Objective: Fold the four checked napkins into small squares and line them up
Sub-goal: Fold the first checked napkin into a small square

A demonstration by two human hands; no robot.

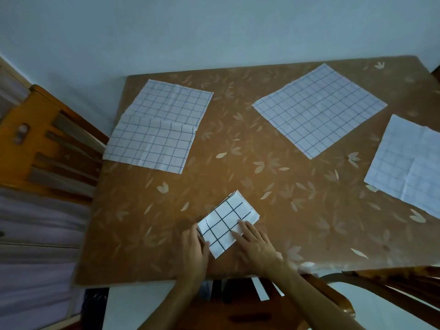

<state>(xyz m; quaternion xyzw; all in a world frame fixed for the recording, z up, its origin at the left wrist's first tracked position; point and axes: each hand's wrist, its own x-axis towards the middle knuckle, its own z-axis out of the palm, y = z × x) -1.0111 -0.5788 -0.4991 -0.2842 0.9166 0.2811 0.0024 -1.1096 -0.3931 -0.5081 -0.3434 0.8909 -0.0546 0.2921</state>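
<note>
Fingers of right hand: straight, pressed flat on top of folded napkin. Fingers of left hand: against the same napkin's left edge, thumb at its near corner; pinch or mere contact, cannot tell. Beyond the fingertips, well apart on table: partly folded napkin to the left, flat napkin to the right, third napkin furthest right.
</note>
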